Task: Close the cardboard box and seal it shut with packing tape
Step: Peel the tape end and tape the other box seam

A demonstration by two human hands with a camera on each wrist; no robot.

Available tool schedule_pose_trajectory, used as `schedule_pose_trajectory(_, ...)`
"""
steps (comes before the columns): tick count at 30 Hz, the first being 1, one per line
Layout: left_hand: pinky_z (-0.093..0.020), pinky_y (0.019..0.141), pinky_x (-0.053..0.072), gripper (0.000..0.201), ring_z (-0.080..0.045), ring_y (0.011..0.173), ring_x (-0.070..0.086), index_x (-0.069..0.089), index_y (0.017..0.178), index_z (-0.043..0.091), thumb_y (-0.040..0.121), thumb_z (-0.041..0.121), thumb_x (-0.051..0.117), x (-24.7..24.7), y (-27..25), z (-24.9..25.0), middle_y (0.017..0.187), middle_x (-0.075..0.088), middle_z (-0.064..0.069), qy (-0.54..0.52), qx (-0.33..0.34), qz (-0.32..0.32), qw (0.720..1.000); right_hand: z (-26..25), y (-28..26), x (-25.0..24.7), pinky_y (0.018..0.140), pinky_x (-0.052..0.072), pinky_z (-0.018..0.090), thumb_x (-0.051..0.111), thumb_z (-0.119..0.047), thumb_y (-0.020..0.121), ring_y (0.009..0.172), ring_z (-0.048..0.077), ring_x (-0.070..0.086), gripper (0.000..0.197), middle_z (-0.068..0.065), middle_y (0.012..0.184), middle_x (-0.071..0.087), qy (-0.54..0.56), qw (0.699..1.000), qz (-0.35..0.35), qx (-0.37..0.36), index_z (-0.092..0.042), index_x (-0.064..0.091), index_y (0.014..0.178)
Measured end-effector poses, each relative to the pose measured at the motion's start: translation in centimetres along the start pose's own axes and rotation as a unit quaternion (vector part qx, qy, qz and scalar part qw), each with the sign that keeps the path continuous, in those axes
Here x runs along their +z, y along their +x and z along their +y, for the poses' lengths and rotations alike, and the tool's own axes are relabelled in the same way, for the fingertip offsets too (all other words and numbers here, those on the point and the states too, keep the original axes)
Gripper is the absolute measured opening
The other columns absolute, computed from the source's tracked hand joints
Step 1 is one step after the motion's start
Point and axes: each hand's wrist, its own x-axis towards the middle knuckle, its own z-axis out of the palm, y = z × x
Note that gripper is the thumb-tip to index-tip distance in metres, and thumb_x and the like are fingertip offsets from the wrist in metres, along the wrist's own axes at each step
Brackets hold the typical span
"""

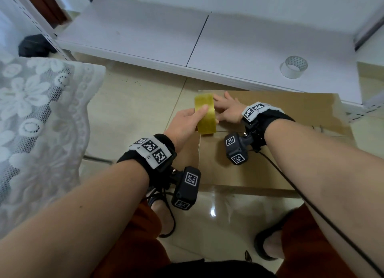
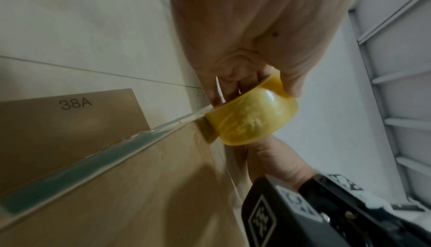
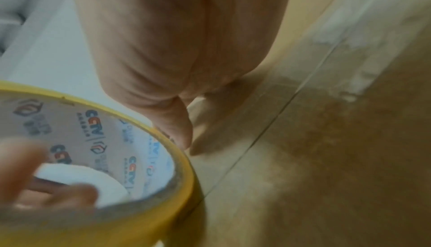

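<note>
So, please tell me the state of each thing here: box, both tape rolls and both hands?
cardboard box: flaps closed, tape along the seam
yellow tape roll: held on edge at the box's left end
left hand: grips the yellow roll
right hand: flat on the box top
clear tape roll: idle on the white shelf

Matt brown cardboard box (image 1: 249,169); glossy yellow tape roll (image 1: 205,113); shiny floor tiles (image 1: 133,103)
</note>
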Motion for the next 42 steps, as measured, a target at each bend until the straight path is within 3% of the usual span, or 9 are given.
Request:
schedule_pose_trajectory(4, -0.042, 0.099, 0.05, 0.03, -0.024, 0.1, 0.069, 0.071, 0.096, 0.015, 0.097, 0.039, 0.052, 0.0, 0.0, 0.2, 0.1, 0.074, -0.009, 0.009, -0.002, 0.022, 1.0, 0.1, 0.0, 0.5, 0.116, -0.01, 0.042, 0.046, -0.03, 0.097, 0.147, 0.021, -0.015, 0.057, -0.012, 0.16, -0.005, -0.028, 0.999, 0.016, 0.009, -0.033, 0.025, 0.15)
schedule_pose_trajectory(10, -0.023, 0.079, 0.056, 0.029, -0.011, 0.078, 0.071, 0.069, 0.085, 0.015, 0.098, 0.034, 0.052, 0.1, -0.4, 0.8, 0.082, 0.075, -0.003, 0.012, 0.004, 0.014, 1.0, 0.4, 0.1, 0.6, 0.116, -0.01, 0.04, 0.037, -0.027, 0.101, 0.147, 0.021, -0.014, 0.048, -0.012, 0.16, -0.005, -0.032, 0.999, 0.022, 0.008, -0.034, 0.028, 0.148)
schedule_pose_trajectory(14, -0.021, 0.073, 0.057, 0.029, -0.011, 0.077, 0.071, 0.069, 0.088, 0.012, 0.098, 0.033, 0.052, -0.2, -0.6, 1.0, 0.082, 0.075, -0.004, 0.011, -0.001, 0.015, 1.0, 0.4, 0.2, 0.6, 0.116, -0.01, 0.04, 0.037, -0.022, 0.101, 0.147, 0.021, -0.013, 0.048, -0.012, 0.16, -0.003, -0.03, 0.999, 0.025, 0.001, -0.036, 0.03, 0.147)
schedule_pose_trajectory(19, -0.03, 0.081, 0.058, 0.034, -0.02, 0.086, 0.072, 0.07, 0.094, 0.007, 0.097, 0.036, 0.054, 0.0, -1.1, 0.9, 0.089, 0.075, -0.012, 0.029, -0.009, 0.001, 1.0, 0.5, 0.1, 0.7, 0.116, -0.008, 0.041, 0.036, -0.016, 0.101, 0.147, 0.023, -0.012, 0.049, -0.011, 0.16, -0.002, -0.026, 0.999, 0.037, -0.007, -0.037, 0.034, 0.145)
schedule_pose_trajectory(23, -0.025, 0.072, 0.059, 0.03, -0.014, 0.077, 0.072, 0.068, 0.09, 0.009, 0.096, 0.036, 0.055, 0.0, -1.6, 1.1, 0.082, 0.076, -0.009, 0.025, -0.021, -0.005, 0.999, 0.6, 0.1, 0.8, 0.117, -0.008, 0.041, 0.035, -0.015, 0.101, 0.147, 0.023, -0.012, 0.049, -0.011, 0.16, -0.002, -0.029, 0.999, 0.04, -0.008, -0.038, 0.034, 0.144)
schedule_pose_trajectory(27, -0.027, 0.075, 0.059, 0.031, -0.015, 0.078, 0.073, 0.067, 0.094, 0.008, 0.095, 0.037, 0.056, 0.0, -2.0, 1.1, 0.083, 0.076, -0.009, 0.027, -0.036, -0.01, 0.999, 0.8, 0.2, 0.9, 0.116, -0.009, 0.041, 0.035, -0.014, 0.101, 0.147, 0.023, -0.013, 0.05, -0.011, 0.16, -0.003, -0.029, 0.999, 0.041, -0.014, -0.039, 0.035, 0.144)
schedule_pose_trajectory(33, -0.019, 0.059, 0.056, 0.027, -0.004, 0.059, 0.069, 0.064, 0.087, 0.01, 0.094, 0.035, 0.058, -0.2, -2.4, 1.8, 0.063, 0.072, 0.003, 0.042, -0.05, 0.008, 0.998, 0.8, 0.3, 0.8, 0.116, -0.007, 0.046, 0.036, -0.015, 0.101, 0.147, 0.026, -0.013, 0.055, -0.008, 0.161, -0.004, -0.051, 0.998, 0.032, -0.017, -0.044, 0.023, 0.146)
schedule_pose_trajectory(37, -0.025, 0.067, 0.059, 0.029, -0.011, 0.065, 0.071, 0.065, 0.095, 0.007, 0.094, 0.036, 0.058, 0.1, -2.5, 1.8, 0.074, 0.074, -0.007, 0.025, -0.065, 0.039, 0.997, 0.0, 0.1, 0.5, 0.117, -0.004, 0.048, 0.036, -0.018, 0.101, 0.147, 0.028, -0.012, 0.056, -0.006, 0.161, -0.005, -0.076, 0.997, 0.019, -0.008, -0.043, 0.019, 0.148)
schedule_pose_trajectory(42, -0.042, 0.095, 0.052, 0.033, -0.027, 0.095, 0.07, 0.066, 0.081, 0.016, 0.095, 0.044, 0.054, 0.8, -2.8, 1.4, 0.087, 0.075, -0.013, 0.022, -0.063, 0.054, 0.996, -0.6, -2.0, 1.9, 0.118, -0.006, 0.043, 0.038, -0.018, 0.099, 0.147, 0.019, -0.009, 0.057, -0.015, 0.159, -0.001, -0.081, 0.996, 0.019, -0.033, -0.036, 0.02, 0.15)
